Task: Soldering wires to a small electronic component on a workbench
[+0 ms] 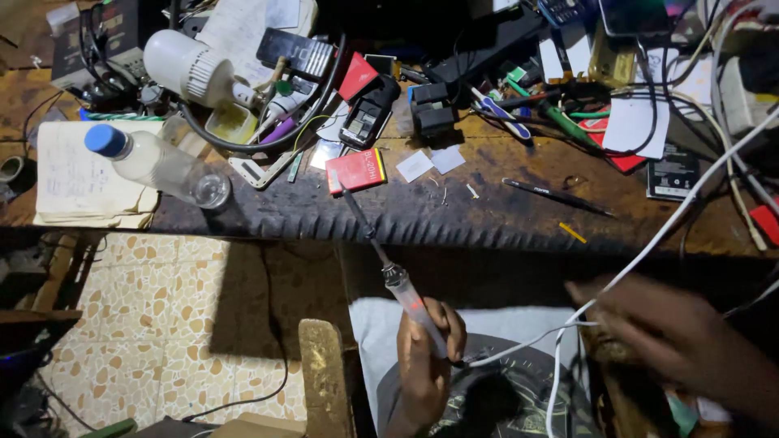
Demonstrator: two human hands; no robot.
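Below the cluttered table's near edge, the left hand grips a screwdriver while the blurred right hand pinches a white cable, seemingly mid-repair and needing steadier aim.

dim room, worn wooden workbench, perhaps pebble-patterned tile floor.

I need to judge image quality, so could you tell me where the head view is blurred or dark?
Head view: the right hand is smeared by motion blur; the left hand with its screwdriver is sharp; the bench is lit, while the lower corners fall into shadow.
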